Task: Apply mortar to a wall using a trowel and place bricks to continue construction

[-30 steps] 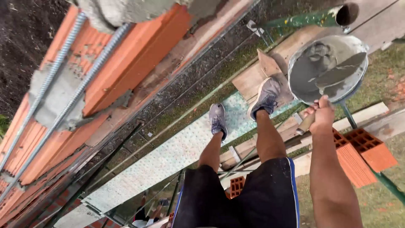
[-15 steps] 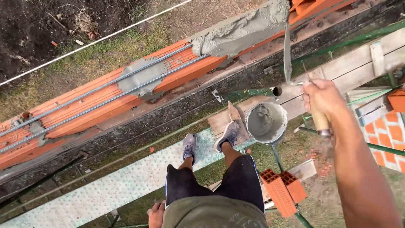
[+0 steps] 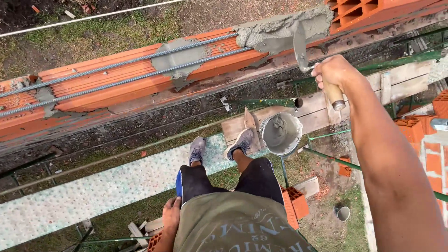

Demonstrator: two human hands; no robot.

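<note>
My right hand (image 3: 332,73) grips the wooden handle of a trowel (image 3: 301,49), whose blade is pressed into a heap of wet grey mortar (image 3: 280,30) on top of the orange brick wall (image 3: 140,79). Two steel rebars (image 3: 116,74) run along the wall's top, with a second mortar patch (image 3: 179,58) over them. My left hand (image 3: 171,212) hangs low by my hip, resting against my shorts, holding nothing. A grey bucket (image 3: 281,133) with mortar stands on the wooden plank by my right foot.
I stand on a speckled scaffold plank (image 3: 93,191) high above grass. Green scaffold tubes (image 3: 326,158) run beside the bucket. Loose hollow bricks (image 3: 295,205) lie below, more stacked bricks (image 3: 420,135) at right. A white string (image 3: 88,17) stretches beyond the wall.
The view swung from looking down at the bucket up to the wall. My right hand rose from the bucket with the trowel and now spreads mortar on the wall top.
</note>
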